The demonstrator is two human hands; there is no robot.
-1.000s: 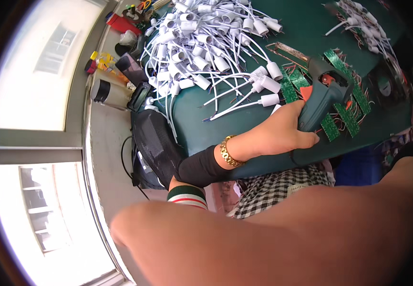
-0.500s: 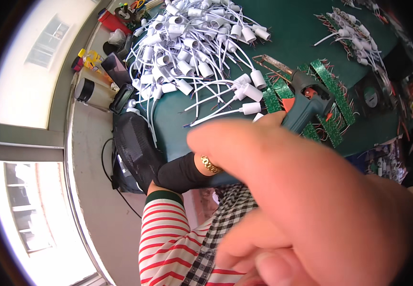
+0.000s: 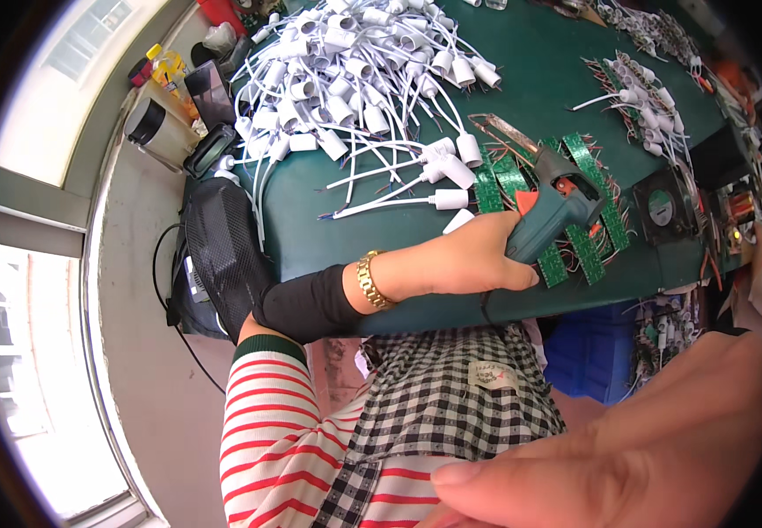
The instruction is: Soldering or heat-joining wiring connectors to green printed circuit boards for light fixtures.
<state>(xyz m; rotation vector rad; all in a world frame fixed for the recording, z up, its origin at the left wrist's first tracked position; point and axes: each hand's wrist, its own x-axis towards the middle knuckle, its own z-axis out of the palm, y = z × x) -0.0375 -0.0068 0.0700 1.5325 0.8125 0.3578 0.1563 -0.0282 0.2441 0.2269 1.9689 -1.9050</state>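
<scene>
One green glue gun [image 3: 557,207] with orange trigger sits at near edge of green table [image 3: 566,79], on top of green circuit-board strips [image 3: 588,251]. Left hand [image 3: 465,260] wrapped around its handle, gold bracelet [image 3: 370,280] on wrist, black sleeve above. White lamp sockets with wires [image 3: 355,79] heaped just beyond, some touching strips. Small black fan [image 3: 663,207] right of gun. Black bag [image 3: 223,251] beside table's left edge. Right hand [image 3: 627,440] huge, close to lens, blurred; whether fingers open or curled cannot tell.

Sockets [image 3: 346,79] behind glue gun [image 3: 553,211], seemingly on strips [image 3: 588,251]
</scene>
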